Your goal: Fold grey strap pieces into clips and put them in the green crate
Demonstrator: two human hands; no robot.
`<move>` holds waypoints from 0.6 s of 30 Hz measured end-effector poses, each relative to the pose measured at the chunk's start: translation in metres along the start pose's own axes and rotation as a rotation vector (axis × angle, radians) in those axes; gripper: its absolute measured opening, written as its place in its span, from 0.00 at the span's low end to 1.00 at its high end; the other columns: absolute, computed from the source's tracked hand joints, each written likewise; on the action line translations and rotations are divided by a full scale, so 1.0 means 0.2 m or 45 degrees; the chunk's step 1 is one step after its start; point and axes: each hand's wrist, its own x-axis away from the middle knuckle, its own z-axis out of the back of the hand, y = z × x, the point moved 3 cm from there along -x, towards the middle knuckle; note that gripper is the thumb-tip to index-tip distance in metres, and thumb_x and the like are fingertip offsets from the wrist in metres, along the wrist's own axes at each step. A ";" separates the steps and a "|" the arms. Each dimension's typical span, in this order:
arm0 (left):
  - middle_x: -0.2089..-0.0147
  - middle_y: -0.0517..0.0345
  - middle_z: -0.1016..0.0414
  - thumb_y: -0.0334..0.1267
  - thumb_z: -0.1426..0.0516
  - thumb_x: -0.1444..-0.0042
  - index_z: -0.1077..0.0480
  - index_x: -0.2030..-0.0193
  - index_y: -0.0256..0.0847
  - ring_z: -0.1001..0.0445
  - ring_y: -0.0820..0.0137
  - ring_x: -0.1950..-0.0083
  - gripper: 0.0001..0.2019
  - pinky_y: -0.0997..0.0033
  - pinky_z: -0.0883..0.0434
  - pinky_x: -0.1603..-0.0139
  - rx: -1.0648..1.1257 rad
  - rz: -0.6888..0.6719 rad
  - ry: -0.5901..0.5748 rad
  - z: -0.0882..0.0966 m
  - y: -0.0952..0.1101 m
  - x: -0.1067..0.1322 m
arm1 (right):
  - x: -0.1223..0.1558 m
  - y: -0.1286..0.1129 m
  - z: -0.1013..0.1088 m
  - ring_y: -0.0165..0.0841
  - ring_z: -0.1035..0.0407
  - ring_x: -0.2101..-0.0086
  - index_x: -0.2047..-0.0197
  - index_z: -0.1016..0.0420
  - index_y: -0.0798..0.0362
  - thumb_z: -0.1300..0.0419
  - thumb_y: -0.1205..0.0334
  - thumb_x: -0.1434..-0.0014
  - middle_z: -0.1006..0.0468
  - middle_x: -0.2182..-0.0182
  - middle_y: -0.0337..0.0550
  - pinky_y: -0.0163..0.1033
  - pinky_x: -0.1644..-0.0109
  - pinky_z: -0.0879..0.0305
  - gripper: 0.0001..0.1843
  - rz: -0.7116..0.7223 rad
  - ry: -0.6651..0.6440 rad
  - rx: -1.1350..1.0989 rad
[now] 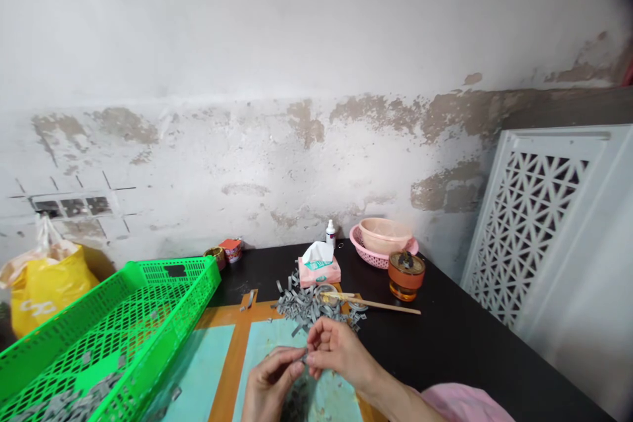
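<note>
My left hand (270,382) and my right hand (336,347) meet low in the middle of the view, fingers pinched together on a small grey piece (302,357) held between them. Just beyond my hands lies a pile of several grey pieces (309,305) on a board with teal panels and an orange frame (232,359). A thin wooden stick (383,305) lies across the far side of the pile.
A green mesh basket (148,306) holding grey pieces sits tilted at left, with a yellow bag (44,287) behind it. On the black table (459,343) stand a pink tissue pack (319,268), a small white bottle (330,233), pink bowls (383,241), an orange jar (406,275). A white lattice panel (539,224) stands at right.
</note>
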 end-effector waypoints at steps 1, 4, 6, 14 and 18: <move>0.69 0.49 0.19 0.42 0.31 0.59 0.17 0.73 0.42 0.23 0.56 0.63 0.08 0.63 0.27 0.59 -0.015 -0.028 0.005 0.00 0.01 0.00 | 0.00 -0.01 -0.01 0.28 0.30 0.78 0.68 0.33 0.56 0.25 0.54 0.64 0.26 0.77 0.34 0.35 0.73 0.33 0.26 -0.004 -0.003 -0.011; 0.70 0.50 0.21 0.43 0.31 0.60 0.16 0.74 0.43 0.24 0.57 0.65 0.08 0.63 0.28 0.60 -0.024 -0.069 0.020 0.00 0.03 0.01 | 0.01 -0.01 -0.02 0.29 0.29 0.78 0.68 0.32 0.56 0.25 0.56 0.63 0.26 0.77 0.35 0.35 0.73 0.33 0.25 -0.015 -0.010 -0.038; 0.71 0.51 0.22 0.44 0.31 0.60 0.16 0.74 0.43 0.24 0.57 0.65 0.08 0.63 0.28 0.61 -0.021 -0.082 0.015 0.00 0.03 0.01 | 0.02 0.00 -0.02 0.29 0.29 0.78 0.67 0.32 0.56 0.25 0.56 0.63 0.26 0.77 0.35 0.35 0.73 0.33 0.24 -0.023 -0.024 -0.059; 0.73 0.53 0.26 0.47 0.32 0.58 0.16 0.73 0.44 0.26 0.61 0.68 0.10 0.65 0.29 0.64 0.000 -0.121 -0.041 0.00 0.02 0.00 | 0.03 -0.01 -0.04 0.28 0.30 0.78 0.67 0.32 0.56 0.26 0.59 0.63 0.26 0.76 0.35 0.35 0.71 0.34 0.23 -0.054 -0.064 -0.166; 0.73 0.52 0.26 0.48 0.31 0.60 0.16 0.73 0.43 0.26 0.60 0.67 0.11 0.64 0.29 0.64 -0.045 -0.139 -0.026 0.01 0.01 0.00 | 0.03 0.01 -0.03 0.28 0.30 0.78 0.67 0.32 0.56 0.26 0.59 0.64 0.26 0.76 0.35 0.35 0.71 0.34 0.24 -0.074 -0.065 -0.169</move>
